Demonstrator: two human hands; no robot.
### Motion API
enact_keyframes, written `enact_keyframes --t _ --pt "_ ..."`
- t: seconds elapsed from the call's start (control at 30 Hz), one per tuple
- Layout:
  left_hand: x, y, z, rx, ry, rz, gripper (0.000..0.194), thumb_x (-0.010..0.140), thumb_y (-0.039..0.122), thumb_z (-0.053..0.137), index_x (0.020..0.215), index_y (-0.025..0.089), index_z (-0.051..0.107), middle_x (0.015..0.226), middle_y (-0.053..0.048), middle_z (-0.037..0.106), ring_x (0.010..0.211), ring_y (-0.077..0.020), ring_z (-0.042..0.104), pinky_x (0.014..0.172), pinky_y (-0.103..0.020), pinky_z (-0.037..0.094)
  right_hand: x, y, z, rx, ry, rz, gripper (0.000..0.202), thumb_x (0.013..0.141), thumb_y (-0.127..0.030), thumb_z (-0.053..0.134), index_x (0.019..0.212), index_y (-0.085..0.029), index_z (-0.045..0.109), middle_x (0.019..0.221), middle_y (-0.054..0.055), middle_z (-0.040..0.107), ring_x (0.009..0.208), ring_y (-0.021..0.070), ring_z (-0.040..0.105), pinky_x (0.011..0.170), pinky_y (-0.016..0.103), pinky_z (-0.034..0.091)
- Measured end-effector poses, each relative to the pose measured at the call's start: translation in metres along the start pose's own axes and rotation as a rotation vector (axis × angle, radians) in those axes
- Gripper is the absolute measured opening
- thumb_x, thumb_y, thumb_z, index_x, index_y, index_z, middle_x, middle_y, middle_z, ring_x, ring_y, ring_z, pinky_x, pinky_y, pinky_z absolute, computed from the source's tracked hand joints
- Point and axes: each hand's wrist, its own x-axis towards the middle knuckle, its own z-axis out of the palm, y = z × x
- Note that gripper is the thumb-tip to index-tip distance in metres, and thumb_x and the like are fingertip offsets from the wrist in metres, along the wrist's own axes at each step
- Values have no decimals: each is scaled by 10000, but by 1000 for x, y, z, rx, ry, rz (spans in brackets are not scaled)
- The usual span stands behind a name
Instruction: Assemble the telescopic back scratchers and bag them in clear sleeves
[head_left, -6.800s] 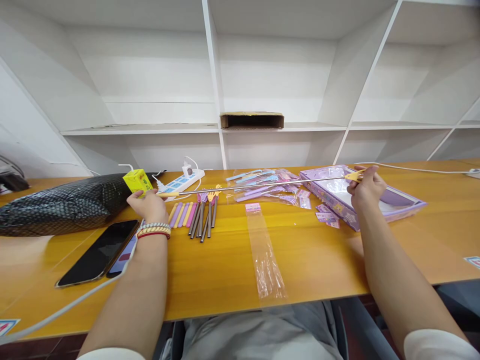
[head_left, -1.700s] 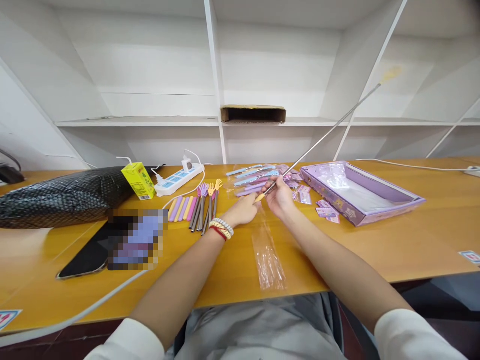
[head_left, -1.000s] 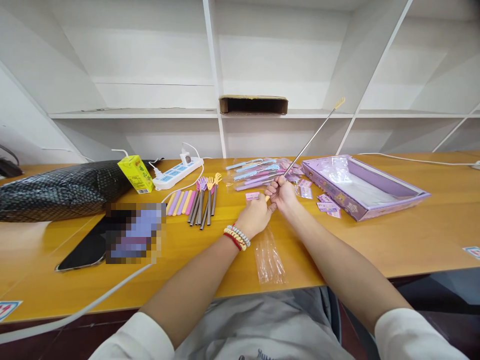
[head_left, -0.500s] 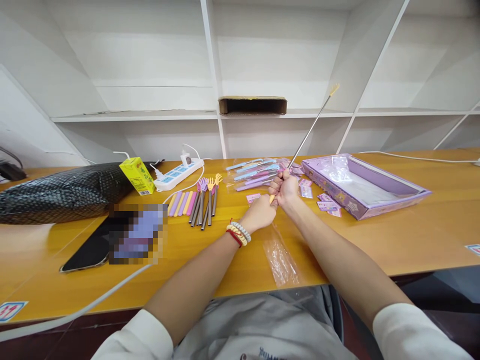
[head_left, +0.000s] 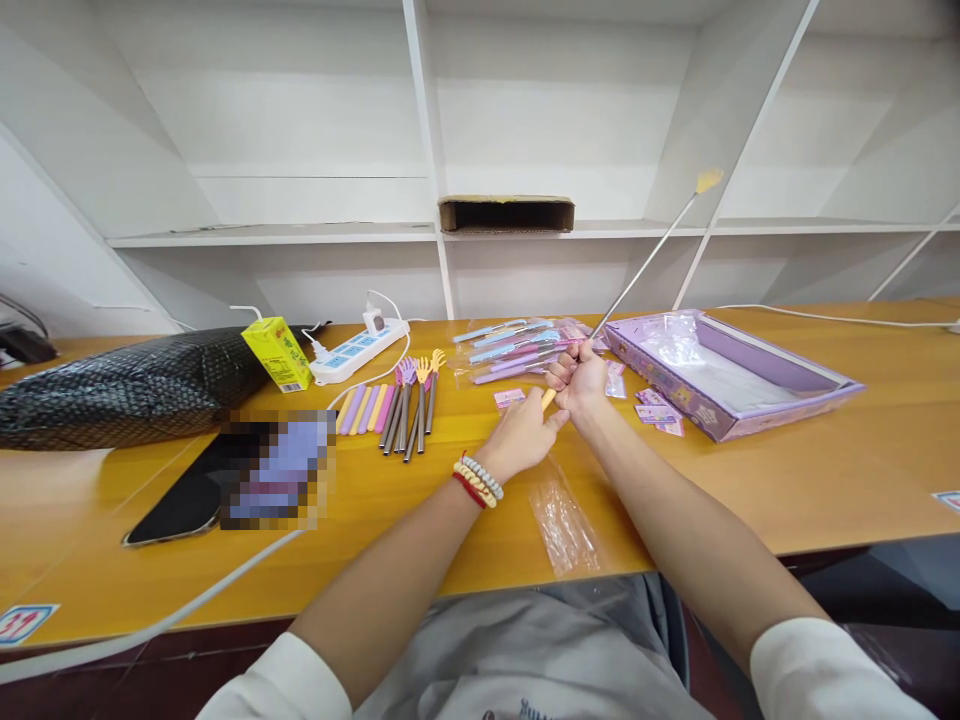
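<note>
An extended back scratcher point(head_left: 646, 262) with a thin metal rod slants up to the right, its yellow claw head at the far end. My right hand point(head_left: 579, 378) is wrapped round the lower rod. Just below it, my left hand point(head_left: 525, 428) grips the yellow handle, which shows partly between the two hands. Under my hands lies a clear plastic sleeve point(head_left: 564, 520) on the table. To the left are several short back scratcher heads with dark metal tubes point(head_left: 405, 415) and a row of coloured handles point(head_left: 365, 408). Wrapped blue and purple back scratchers point(head_left: 514, 348) lie behind my hands.
A purple open box point(head_left: 720, 425) stands at right, with small printed cards point(head_left: 658, 412) beside it. Left are a power strip point(head_left: 360, 350), a yellow drink carton point(head_left: 276, 354), a black wrapped bundle point(head_left: 135, 385) and a phone point(head_left: 180, 490). A white cable crosses the table's front left.
The scratcher's claw has swung to the right and is slightly blurred. My right hand has shifted a little right; my left thumb now sticks out from the handle.
</note>
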Motion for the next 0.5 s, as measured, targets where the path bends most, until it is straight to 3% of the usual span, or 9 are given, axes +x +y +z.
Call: enact_keyframes --t 0.1,0.2,0.4,0.5 --pt "-8 2 3 224 76 54 330 878 413 431 1088 161 469 1011 -124 570 930 -247 571 736 -331 428 1 5 -4 12 114 -59 428 925 -482 317 612 -193 275 392 -99 204 304 48 145 288 159 137" --pt "-15 9 2 328 97 95 342 902 379 395 1148 147 445 1116 -151 537 1013 -253 557 805 -343 419 -1 6 -4 31 137 -68 437 923 -492 317 608 -193 270 389 -95 210 304 50 155 288 162 141" --pt "-13 11 -1 282 -2 -5 344 901 433 383 1071 140 442 921 -147 612 831 -262 614 663 -329 424 -11 3 5 -13 -4 37 441 907 -520 347 617 -196 275 403 -100 194 313 48 131 287 156 129" --pt "-6 5 -2 180 22 27 297 879 436 429 961 156 482 866 -117 611 770 -229 598 626 -302 407 -15 2 8 -28 -3 37 451 895 -541 358 620 -197 263 406 -103 186 313 47 119 286 153 123"
